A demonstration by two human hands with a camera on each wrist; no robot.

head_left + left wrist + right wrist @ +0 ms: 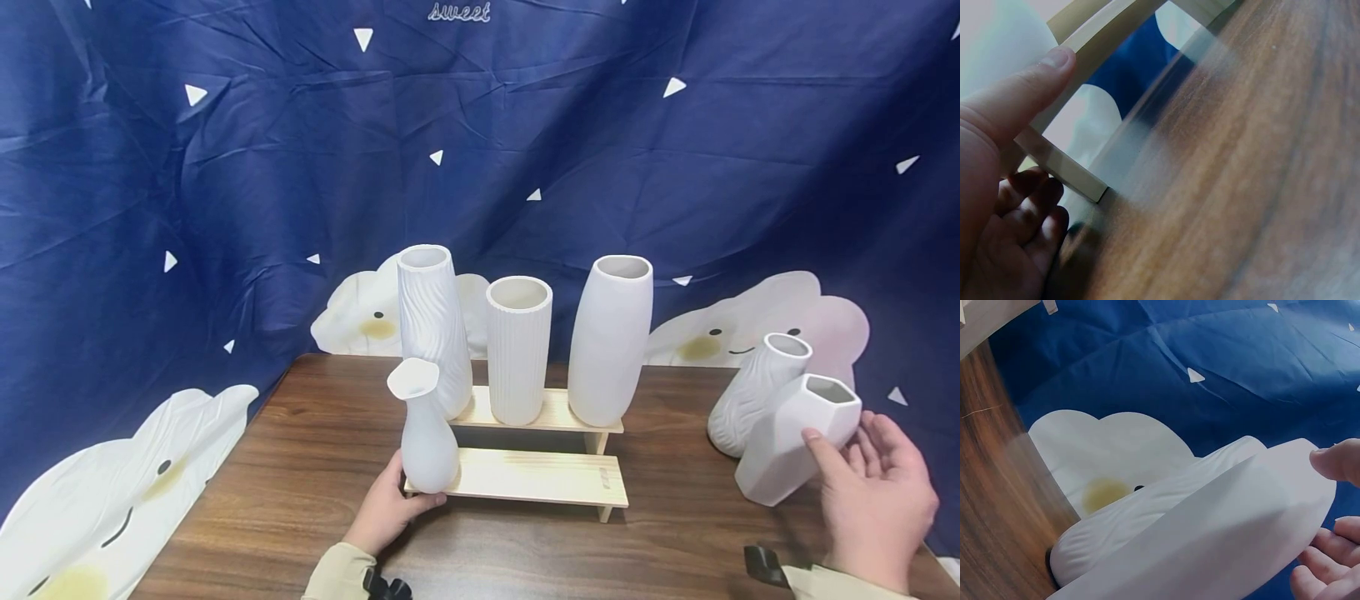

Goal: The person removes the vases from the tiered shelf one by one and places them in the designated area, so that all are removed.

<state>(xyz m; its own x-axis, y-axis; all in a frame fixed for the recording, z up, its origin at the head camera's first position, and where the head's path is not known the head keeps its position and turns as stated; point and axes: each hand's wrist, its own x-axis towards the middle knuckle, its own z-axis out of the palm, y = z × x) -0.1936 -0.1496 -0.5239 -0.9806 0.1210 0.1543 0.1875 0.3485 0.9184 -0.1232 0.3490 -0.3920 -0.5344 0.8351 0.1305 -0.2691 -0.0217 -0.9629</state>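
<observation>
My left hand [386, 507] grips the left end of the two-step wooden stand [540, 477], thumb along the lower step's front edge below the small flared vase [429, 446]. In the left wrist view, the fingers of this hand [1019, 212] curl beside the stand's leg [1069, 169]. On the right, my right hand [877, 500] pinches the upper part of a faceted white vase [783, 446], which tilts rightward. A swirled vase [738, 412] leans behind it. In the right wrist view, thumb and fingers [1335, 525] lie on either side of the faceted vase's top [1285, 481].
On the upper step stand a tall wavy vase [438, 333], a ribbed vase [517, 358] and a smooth tall vase [611, 342]. The stand rests on a brown wooden table [300, 467]. Behind hangs a blue cloth [480, 167] with clouds and triangles.
</observation>
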